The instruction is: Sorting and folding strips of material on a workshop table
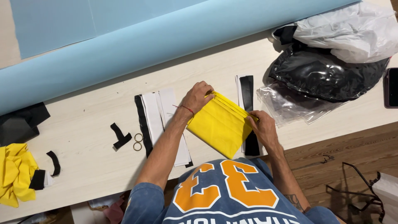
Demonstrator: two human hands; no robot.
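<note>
A folded piece of yellow fabric (219, 126) lies on the pale wooden table (91, 161), pleated along its far edge. My left hand (198, 96) pinches the pleats at the far left corner; a red thread circles that wrist. My right hand (261, 126) pinches the same pleated edge at its right end. Under the fabric's right side lie a black strip and a white strip (247, 89). Left of the fabric sits a stack of white strips (162, 114) with a black strip (143, 120) along its left side.
A long light-blue roll (166, 45) crosses the back of the table. Black and clear plastic bags (327, 74) lie at right, next to a phone (391, 88). Two metal rings (137, 142), small black pieces (120, 136) and crumpled yellow cloth (16, 172) lie at left.
</note>
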